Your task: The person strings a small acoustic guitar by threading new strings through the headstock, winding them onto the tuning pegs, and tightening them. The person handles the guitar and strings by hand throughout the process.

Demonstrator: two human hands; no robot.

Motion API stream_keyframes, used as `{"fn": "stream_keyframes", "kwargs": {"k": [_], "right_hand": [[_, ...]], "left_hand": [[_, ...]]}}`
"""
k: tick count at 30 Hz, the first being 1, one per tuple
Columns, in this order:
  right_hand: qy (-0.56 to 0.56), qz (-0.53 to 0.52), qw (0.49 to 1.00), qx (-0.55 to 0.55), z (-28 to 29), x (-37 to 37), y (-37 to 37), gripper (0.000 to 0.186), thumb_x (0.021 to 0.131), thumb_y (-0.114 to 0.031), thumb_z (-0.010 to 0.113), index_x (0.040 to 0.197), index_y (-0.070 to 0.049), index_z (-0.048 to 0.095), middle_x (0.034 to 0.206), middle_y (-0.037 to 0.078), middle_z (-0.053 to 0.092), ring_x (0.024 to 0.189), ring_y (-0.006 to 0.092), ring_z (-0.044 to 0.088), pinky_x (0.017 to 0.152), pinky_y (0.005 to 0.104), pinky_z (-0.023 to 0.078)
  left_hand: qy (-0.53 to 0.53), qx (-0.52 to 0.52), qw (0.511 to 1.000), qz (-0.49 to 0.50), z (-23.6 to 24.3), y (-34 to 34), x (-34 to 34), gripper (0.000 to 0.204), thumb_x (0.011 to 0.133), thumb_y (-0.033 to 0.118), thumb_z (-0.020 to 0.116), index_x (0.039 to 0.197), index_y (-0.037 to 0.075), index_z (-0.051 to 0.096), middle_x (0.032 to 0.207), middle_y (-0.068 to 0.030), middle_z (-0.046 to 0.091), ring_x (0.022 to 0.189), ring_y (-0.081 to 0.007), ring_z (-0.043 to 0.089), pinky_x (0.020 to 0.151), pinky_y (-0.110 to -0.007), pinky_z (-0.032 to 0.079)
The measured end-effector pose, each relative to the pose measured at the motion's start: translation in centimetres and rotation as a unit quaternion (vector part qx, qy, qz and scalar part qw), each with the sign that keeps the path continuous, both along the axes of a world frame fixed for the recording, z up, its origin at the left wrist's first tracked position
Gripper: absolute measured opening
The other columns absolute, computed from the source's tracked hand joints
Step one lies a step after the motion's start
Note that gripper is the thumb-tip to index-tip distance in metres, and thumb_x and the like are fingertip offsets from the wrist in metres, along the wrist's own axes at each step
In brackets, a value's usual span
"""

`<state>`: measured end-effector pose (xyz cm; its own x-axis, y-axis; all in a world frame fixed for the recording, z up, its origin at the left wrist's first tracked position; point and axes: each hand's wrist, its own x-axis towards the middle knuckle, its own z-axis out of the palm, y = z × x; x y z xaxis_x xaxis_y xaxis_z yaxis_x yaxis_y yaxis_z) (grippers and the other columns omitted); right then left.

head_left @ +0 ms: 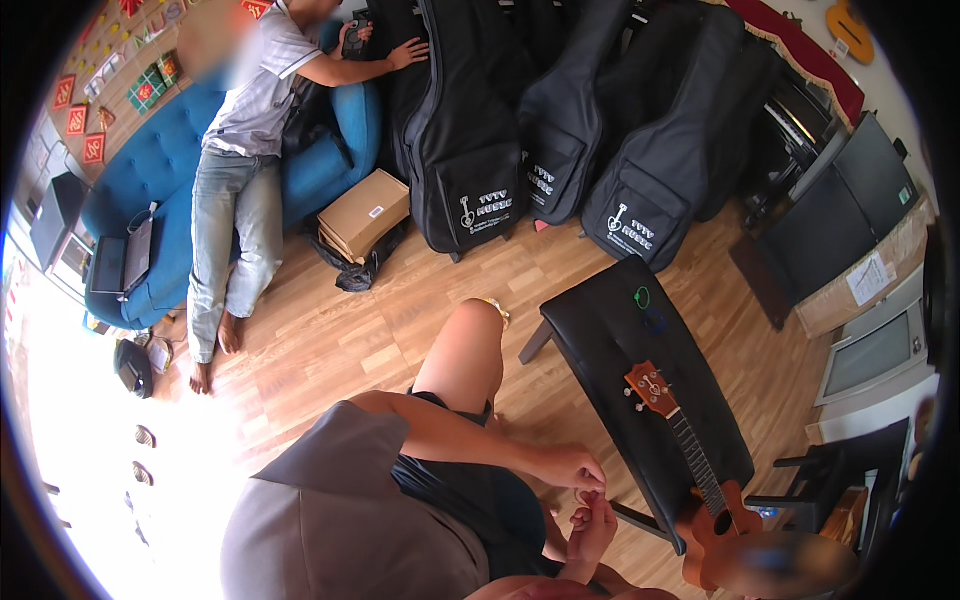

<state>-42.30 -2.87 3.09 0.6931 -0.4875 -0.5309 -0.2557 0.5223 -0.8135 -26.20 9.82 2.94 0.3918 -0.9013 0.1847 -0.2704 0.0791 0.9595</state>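
My left hand (574, 468) reaches over from the left, fingertips pinched together just above my right hand (590, 530), whose fingers are also curled up. Between them is something small and thin (592, 498), too small to make out. Just right of my hands a brown ukulele (686, 447) lies on a black padded bench (590, 335), its headstock toward the far end. A small green loop (641, 298) and a dark blue item (655, 320) lie on the bench's far part.
A co-worker (240, 140) leans by a blue sofa (150, 190), a hand on black instrument bags (460, 150). A cardboard box (362, 210) sits beside them. Dark panels (840, 210) and a black chair (850, 470) stand at the right. My bare leg (460, 355) extends forward.
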Motion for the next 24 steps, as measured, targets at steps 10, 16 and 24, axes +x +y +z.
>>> {"fn": "stream_keyframes", "kwargs": {"k": [10,16,24], "right_hand": [[-0.080,0.064,0.987,0.122,2.1,0.4,-0.4,0.032,0.103,-0.027,0.060,0.120,0.001,0.063,0.101,0.003,0.065,0.067,0.0039,0.051,0.048,0.0168,0.039],[-0.069,0.044,0.988,0.132,3.1,1.4,-0.4,0.036,0.101,-0.013,0.063,0.133,-0.002,0.052,0.088,0.002,0.061,0.067,0.0084,0.054,0.057,0.0221,0.045],[-0.074,0.029,0.989,0.125,2.4,2.6,-0.5,0.046,0.101,-0.021,0.065,0.139,-0.007,0.043,0.105,0.007,0.068,0.077,0.0111,0.062,0.061,0.0256,0.049]], "left_hand": [[0.068,0.021,0.997,-0.022,0.1,0.4,1.2,0.021,0.100,0.019,0.061,0.108,0.005,0.074,0.099,-0.0116,0.075,0.085,-0.0183,0.073,0.076,-0.031,0.055],[0.243,0.168,0.953,-0.067,0.8,0.3,1.7,0.031,0.105,0.028,0.058,0.121,0.006,0.071,0.091,-0.0026,0.070,0.081,-0.0101,0.066,0.070,-0.027,0.054],[0.315,0.181,0.930,-0.051,-0.4,1.0,2.4,0.032,0.106,0.028,0.056,0.124,0.005,0.070,0.082,-0.0006,0.064,0.072,-0.0079,0.061,0.064,-0.025,0.051]]}}
